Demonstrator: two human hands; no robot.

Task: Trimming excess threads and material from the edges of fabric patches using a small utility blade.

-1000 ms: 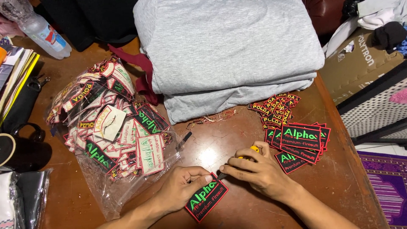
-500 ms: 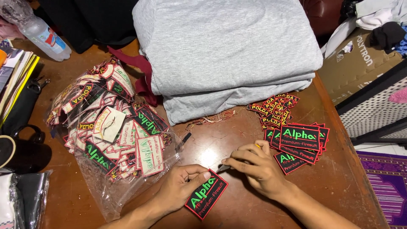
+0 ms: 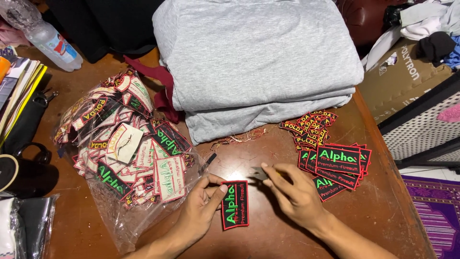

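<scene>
Black embroidered patch [image 3: 235,205] with green lettering lies flat near the surface's front edge, left hand [image 3: 201,211] grip pinching its left edge. Right hand [image 3: 294,192] grip closed on small thread snips [image 3: 258,173], partly hidden. Trimmed patch stack [image 3: 335,165] toward right edge is small; untrimmed pile on plastic bag [image 3: 120,144] at left is far bigger — mostly left.

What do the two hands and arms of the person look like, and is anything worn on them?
The left hand and the right hand are both bare: no gloves, rings, watch or bracelet can be seen. Both forearms are also uncovered up to the bottom edge of the picture, so no sleeve shows. The fingernails are short and unpainted.
</scene>
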